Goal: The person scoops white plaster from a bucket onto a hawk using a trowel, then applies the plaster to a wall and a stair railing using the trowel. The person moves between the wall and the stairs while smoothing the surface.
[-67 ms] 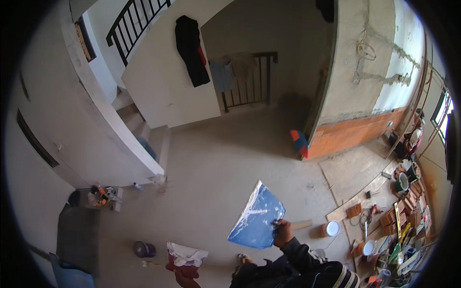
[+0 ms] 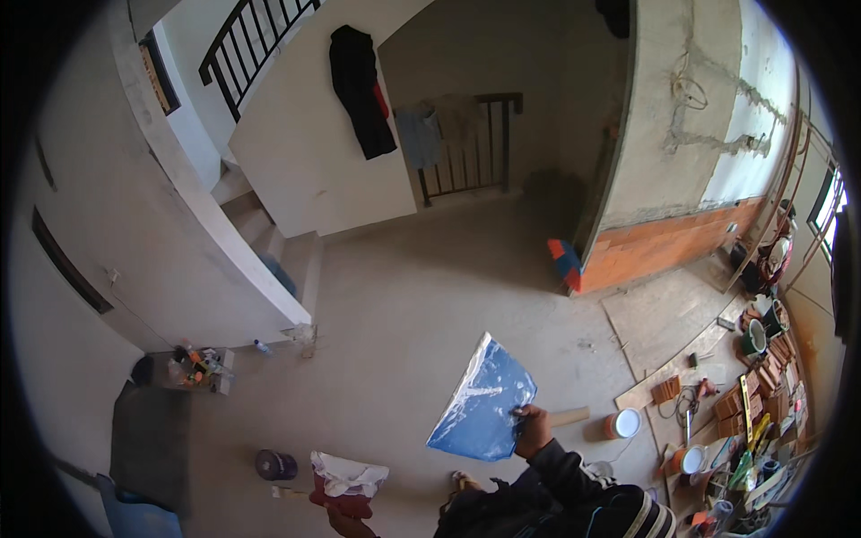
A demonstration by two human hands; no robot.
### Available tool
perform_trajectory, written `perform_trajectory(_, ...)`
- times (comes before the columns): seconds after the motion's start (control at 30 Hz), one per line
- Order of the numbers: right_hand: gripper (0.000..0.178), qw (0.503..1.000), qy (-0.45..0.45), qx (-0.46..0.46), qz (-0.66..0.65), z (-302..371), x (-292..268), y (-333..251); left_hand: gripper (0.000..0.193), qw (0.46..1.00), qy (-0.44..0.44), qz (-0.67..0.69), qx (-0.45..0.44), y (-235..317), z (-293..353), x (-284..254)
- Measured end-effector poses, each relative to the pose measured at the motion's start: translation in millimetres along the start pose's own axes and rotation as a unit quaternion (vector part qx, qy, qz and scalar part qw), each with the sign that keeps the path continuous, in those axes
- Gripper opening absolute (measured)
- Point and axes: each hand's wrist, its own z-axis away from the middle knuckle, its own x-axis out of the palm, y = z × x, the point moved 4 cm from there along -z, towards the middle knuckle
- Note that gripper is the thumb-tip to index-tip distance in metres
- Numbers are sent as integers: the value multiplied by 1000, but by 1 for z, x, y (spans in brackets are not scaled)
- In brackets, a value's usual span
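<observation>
My right hand (image 2: 533,430) grips the near right edge of a blue board (image 2: 489,403). White plaster-like smears cover its face and thicken along its upper left edge. At the bottom, my left hand (image 2: 348,523) is closed on a dark red flat piece (image 2: 341,502), its handle or underside out of sight. A lumpy white mass (image 2: 350,473) lies over the top of that piece. Beside my right hand a beige stick (image 2: 569,417) points right; whether it joins the board I cannot tell.
An orange bucket (image 2: 622,423) stands right of my right hand, and another (image 2: 691,460) lower right. Bricks (image 2: 726,408) and tools crowd the right side. A dark purple tub (image 2: 275,465) sits at left. Steps (image 2: 300,260) rise at upper left; a red-and-blue object (image 2: 565,266) leans at the wall corner.
The view has shifted slightly, so the surroundings sit a little further right. Both hands keep their holds, and the blue board has hardly moved.
</observation>
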Motion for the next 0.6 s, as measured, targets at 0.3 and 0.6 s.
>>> perform_trajectory(0.3,34,996,47,-66,42,-80,47,-10,61,928,326,-178,22,2,-123,-63)
perform_trajectory(0.6,30,986,139,-86,28,-258,83,-72,57,967,211,-141,-34,-91,-341,26)
